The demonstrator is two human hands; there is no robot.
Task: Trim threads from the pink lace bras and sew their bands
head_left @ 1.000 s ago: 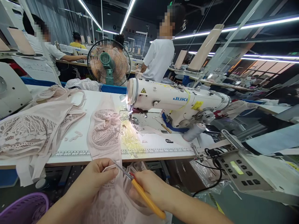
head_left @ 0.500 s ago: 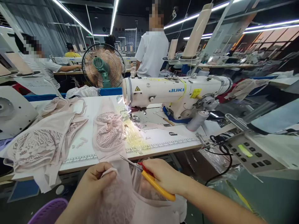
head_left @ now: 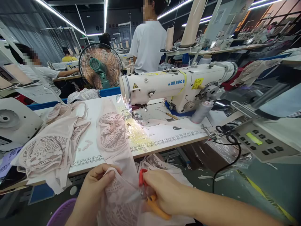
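Left hand (head_left: 97, 182) pinches lace garment (head_left: 119, 202); right hand (head_left: 166, 190) clasps scissors (head_left: 159, 211) (one handle orange).

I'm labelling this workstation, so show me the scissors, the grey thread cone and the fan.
Scissors (head_left: 158, 211): head view, on the orange handle.
Grey thread cone (head_left: 202, 112): head view, on the side of the wound thread.
Fan (head_left: 95, 64): head view, on the green motor housing.
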